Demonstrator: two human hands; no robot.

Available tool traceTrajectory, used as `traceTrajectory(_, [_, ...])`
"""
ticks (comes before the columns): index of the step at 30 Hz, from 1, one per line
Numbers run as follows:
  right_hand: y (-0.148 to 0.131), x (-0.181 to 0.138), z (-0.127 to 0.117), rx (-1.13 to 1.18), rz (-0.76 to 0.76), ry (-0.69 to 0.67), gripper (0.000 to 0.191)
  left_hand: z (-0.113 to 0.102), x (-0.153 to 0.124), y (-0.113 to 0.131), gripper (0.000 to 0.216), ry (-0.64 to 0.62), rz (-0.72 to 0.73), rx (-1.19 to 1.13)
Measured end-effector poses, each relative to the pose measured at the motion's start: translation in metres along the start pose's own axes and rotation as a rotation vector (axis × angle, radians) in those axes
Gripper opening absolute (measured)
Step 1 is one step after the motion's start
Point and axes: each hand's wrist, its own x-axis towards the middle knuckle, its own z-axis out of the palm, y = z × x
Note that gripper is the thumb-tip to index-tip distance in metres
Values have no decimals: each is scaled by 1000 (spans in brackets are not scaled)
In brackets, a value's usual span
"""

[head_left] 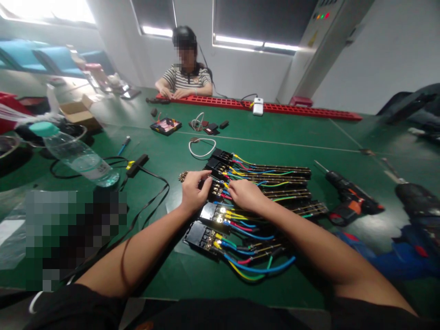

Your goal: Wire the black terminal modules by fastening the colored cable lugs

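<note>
Several black terminal blocks (pixel 206 236) with yellow, red, blue and green wires (pixel 254 268) lie stacked in a row on the green table (pixel 275 133). Long dark strips (pixel 282 172) run out of them to the right. My left hand (pixel 194 190) curls its fingers round the left end of one middle block. My right hand (pixel 245 195) rests closed on the wires of that same block, fingertips pinched at its terminals. What the fingertips hold is hidden.
A cordless drill (pixel 350 197) lies to the right, a water bottle (pixel 77 156) and black cable (pixel 151 183) to the left. A white wire loop (pixel 202 147) and small parts (pixel 166 125) lie farther back. A person in a striped shirt (pixel 187 78) sits across, by a red strip (pixel 302 109).
</note>
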Motion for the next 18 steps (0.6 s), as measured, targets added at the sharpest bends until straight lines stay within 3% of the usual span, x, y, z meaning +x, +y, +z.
traceTrajectory(18, [2, 6, 17, 364, 41, 140, 28, -1, 0, 0, 18, -61, 5, -75])
